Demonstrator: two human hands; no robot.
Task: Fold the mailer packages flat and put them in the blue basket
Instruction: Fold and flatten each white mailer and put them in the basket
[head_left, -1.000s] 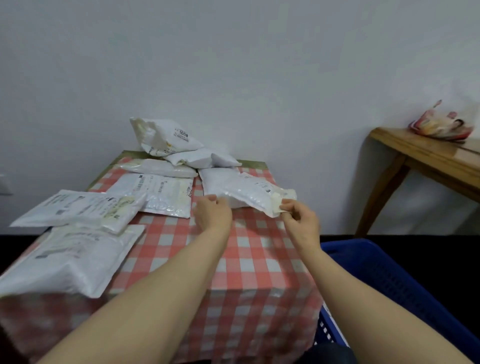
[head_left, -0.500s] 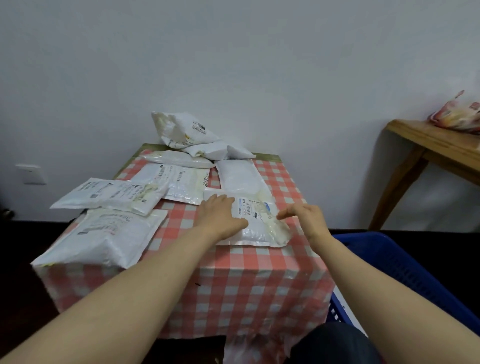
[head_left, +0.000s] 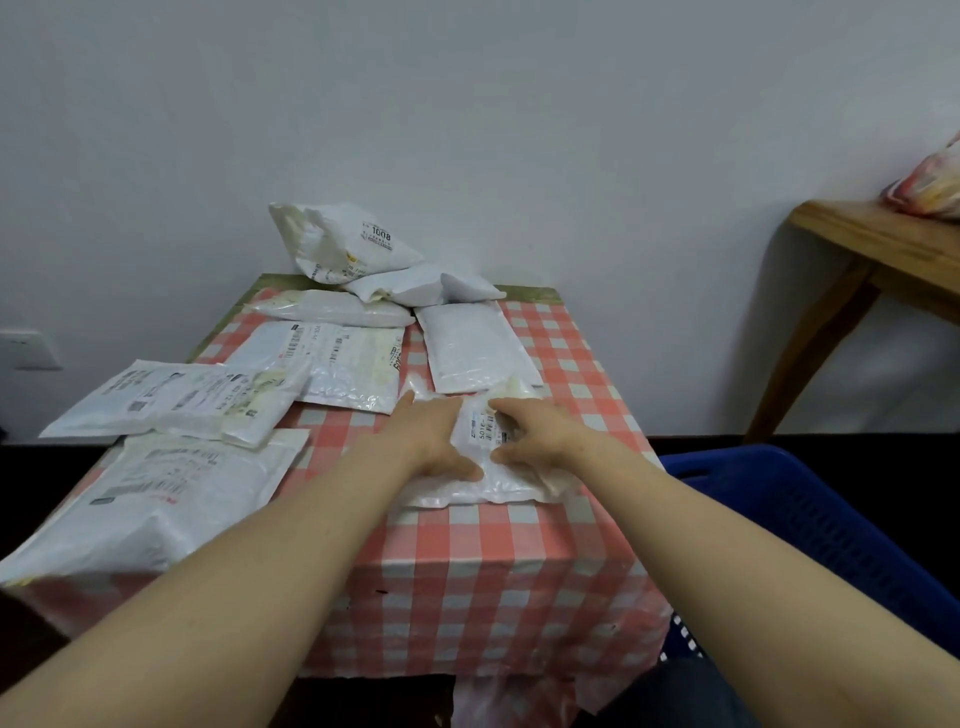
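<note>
Both hands, the left hand (head_left: 434, 436) and right hand (head_left: 535, 434), press spread-fingered on one mailer (head_left: 485, 467) at the table (head_left: 519, 571) edge, so folding looks barely begun; several other mailers (head_left: 343, 364) wait, and nothing shows in the blue basket (head_left: 810, 519).

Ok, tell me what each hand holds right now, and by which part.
Nothing is gripped. The left hand and right hand press flat on the mailer, either side of its label.
</note>
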